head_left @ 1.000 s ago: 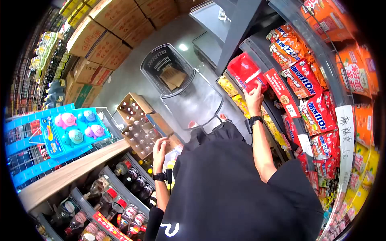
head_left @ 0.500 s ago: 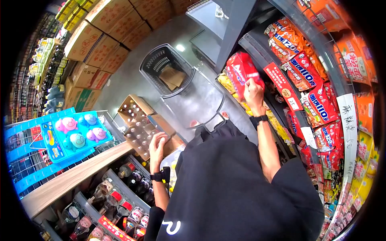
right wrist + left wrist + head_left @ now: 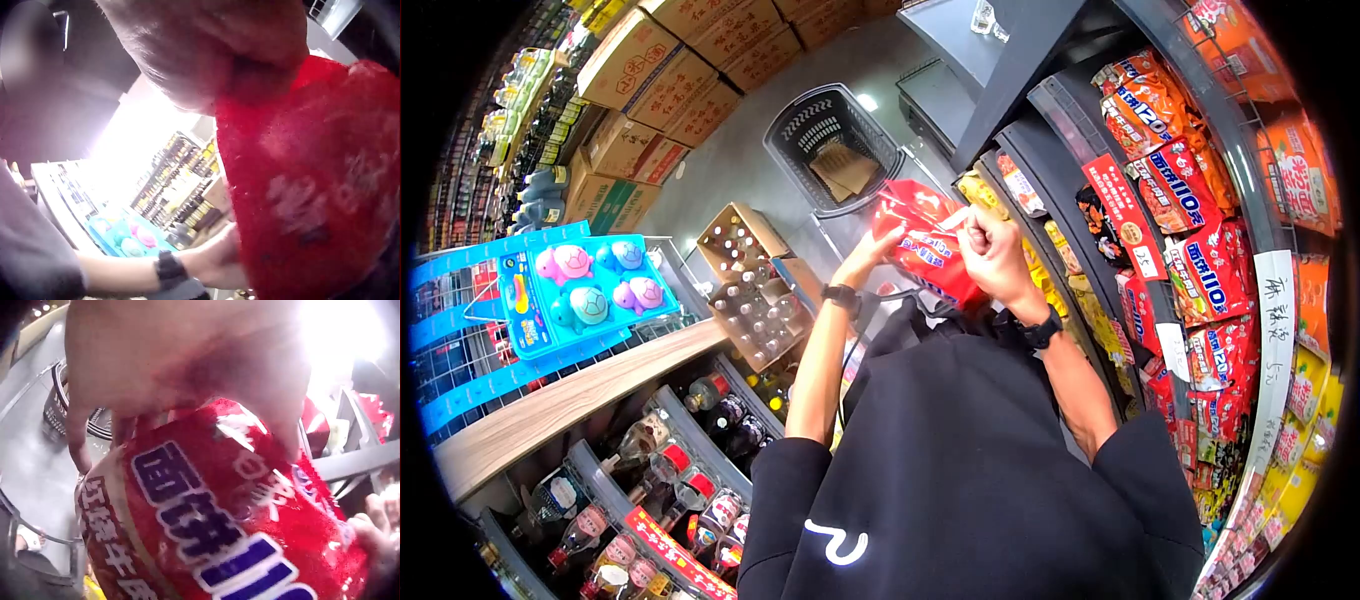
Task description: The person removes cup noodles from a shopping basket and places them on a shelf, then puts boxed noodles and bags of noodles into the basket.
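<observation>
In front of the chest, a red instant noodle packet (image 3: 928, 262) is held between both hands. My left hand (image 3: 866, 258) grips its left side, and in the left wrist view thumb and fingers spread around the packet (image 3: 206, 506), its printed face showing. My right hand (image 3: 997, 262) pinches the packet's right edge with the fingers curled in. From the right wrist, the red back of the packet (image 3: 312, 181) fills the right side, below the curled right hand (image 3: 225, 50).
A black wheeled basket (image 3: 835, 150) with cardboard inside stands ahead on the floor. Shelves of noodle packets (image 3: 1190, 250) run along the right. Left are a bottle carton (image 3: 750, 285), a blue turtle toy pack (image 3: 590, 290) and bottle shelves (image 3: 670, 470). Stacked cartons (image 3: 690, 70) line the back.
My right hand has brought the noodle packet from the right shelf leftward to the body. My left hand has come up and right and taken hold of it.
</observation>
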The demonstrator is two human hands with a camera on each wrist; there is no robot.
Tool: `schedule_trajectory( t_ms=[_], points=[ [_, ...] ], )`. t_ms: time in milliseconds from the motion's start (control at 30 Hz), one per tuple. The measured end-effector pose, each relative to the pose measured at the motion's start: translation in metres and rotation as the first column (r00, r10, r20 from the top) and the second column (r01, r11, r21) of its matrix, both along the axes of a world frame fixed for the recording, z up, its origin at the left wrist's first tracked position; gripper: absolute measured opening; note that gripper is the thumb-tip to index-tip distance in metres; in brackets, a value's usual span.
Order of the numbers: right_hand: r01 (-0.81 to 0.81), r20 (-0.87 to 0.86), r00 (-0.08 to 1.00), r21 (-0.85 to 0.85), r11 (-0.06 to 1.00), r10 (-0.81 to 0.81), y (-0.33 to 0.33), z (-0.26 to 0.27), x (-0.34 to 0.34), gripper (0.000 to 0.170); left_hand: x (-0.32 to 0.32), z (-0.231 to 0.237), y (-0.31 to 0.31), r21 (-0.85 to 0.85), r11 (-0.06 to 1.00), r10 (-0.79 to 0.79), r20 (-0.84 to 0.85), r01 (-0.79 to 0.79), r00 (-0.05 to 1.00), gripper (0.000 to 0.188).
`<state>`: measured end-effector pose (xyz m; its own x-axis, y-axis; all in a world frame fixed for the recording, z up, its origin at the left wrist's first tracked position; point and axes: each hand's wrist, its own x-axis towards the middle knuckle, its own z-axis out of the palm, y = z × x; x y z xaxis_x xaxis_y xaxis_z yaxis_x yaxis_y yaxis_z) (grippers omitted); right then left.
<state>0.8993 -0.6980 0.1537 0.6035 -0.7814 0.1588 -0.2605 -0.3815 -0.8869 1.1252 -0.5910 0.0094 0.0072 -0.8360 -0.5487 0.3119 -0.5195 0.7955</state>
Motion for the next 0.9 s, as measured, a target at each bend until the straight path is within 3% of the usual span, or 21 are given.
schedule_trajectory(
  t_ms=[33,100,167,200,233,300,367,433,500,567,600,633,667,700,733,767,833,900],
  points=[
    [0.019,0.064,0.998,0.057,0.998,-0.022,0.002,0.014,0.005,0.027,0.011,-0.016,0.007,-0.103,0.995,-0.004,-0.068,-0.003,0.998,0.075],
    [-0.01,0.299,0.951,0.268,0.963,-0.074,-0.001,0.053,0.014,0.036,0.024,-0.007,0.019,-0.285,0.952,-0.001,-0.382,-0.116,0.924,0.093],
    [-0.049,0.39,0.912,0.417,0.907,-0.131,-0.014,0.078,0.012,0.044,0.032,0.024,0.019,-0.509,0.854,-0.101,-0.366,-0.108,0.925,0.107],
    [-0.106,0.472,0.865,0.508,0.855,-0.173,-0.019,0.095,0.012,0.045,0.029,0.048,0.018,-0.408,0.903,0.01,-0.292,-0.134,0.956,0.133],
    [-0.173,0.544,0.809,0.583,0.794,-0.223,-0.024,0.112,0.012,0.047,0.021,0.087,0.017,-0.414,0.892,0.066,-0.272,-0.179,0.96,0.137],
    [-0.337,0.59,0.778,0.684,0.647,-0.219,-0.034,0.134,0.004,0.048,0.027,0.126,0.016,-0.466,0.872,0.05,-0.218,-0.148,0.975,0.136],
    [-0.458,0.631,0.742,0.725,0.515,-0.228,-0.042,0.145,0.003,0.042,0.039,0.135,0.021,-0.467,0.875,0.018,-0.233,-0.129,0.972,0.122],
    [-0.299,0.48,0.785,0.847,0.439,-0.392,-0.04,0.153,0.017,0.035,0.044,0.148,0.029,-0.399,0.905,0.01,-0.336,-0.152,0.942,0.106],
    [-0.218,0.387,0.795,0.9,0.377,-0.466,-0.052,0.135,0.026,0.022,0.03,0.177,0.024,-0.12,0.929,0.264,-0.452,-0.352,0.852,0.07],
    [-0.083,0.281,0.829,0.916,0.392,-0.483,-0.07,0.106,0.033,0.016,0.028,0.161,0.025,-0.061,0.923,0.273,-0.589,-0.379,0.76,0.067],
    [-0.123,0.38,0.787,0.869,0.479,-0.487,-0.064,0.098,0.034,0.016,0.021,0.158,0.028,-0.053,0.905,0.31,-0.596,-0.421,0.741,0.065],
    [-0.162,0.478,0.736,0.812,0.561,-0.48,-0.057,0.089,0.036,0.031,0.02,0.159,0.034,-0.026,0.912,0.304,-0.63,-0.41,0.714,0.064],
    [0.066,0.397,0.819,0.651,0.756,-0.414,-0.047,0.081,0.037,0.04,0.023,0.15,0.036,-0.004,0.915,0.299,-0.664,-0.403,0.685,0.063],
    [0.25,0.275,0.885,0.399,0.882,-0.375,-0.036,0.07,0.037,0.05,0.024,0.14,0.041,0.025,0.918,0.3,-0.698,-0.396,0.65,0.062],
    [0.23,0.29,0.883,0.416,0.88,-0.368,-0.018,0.061,0.04,0.056,0.021,0.132,0.045,0.053,0.913,0.325,-0.693,-0.404,0.644,0.065],
    [0.118,0.244,0.94,0.43,0.895,-0.241,-0.022,0.012,0.028,0.055,0.019,0.126,0.046,0.077,0.908,0.347,-0.686,-0.411,0.639,0.068],
    [0.01,0.137,0.976,0.742,0.671,-0.167,0.005,-0.011,0.031,0.052,0.02,0.116,0.049,0.15,0.929,0.34,-0.701,-0.337,0.627,0.072],
    [-0.054,0.146,0.957,0.939,0.34,-0.251,0.005,-0.018,0.037,0.051,0.029,0.11,0.052,0.232,0.957,0.291,-0.746,-0.176,0.599,0.075]
  ],
)
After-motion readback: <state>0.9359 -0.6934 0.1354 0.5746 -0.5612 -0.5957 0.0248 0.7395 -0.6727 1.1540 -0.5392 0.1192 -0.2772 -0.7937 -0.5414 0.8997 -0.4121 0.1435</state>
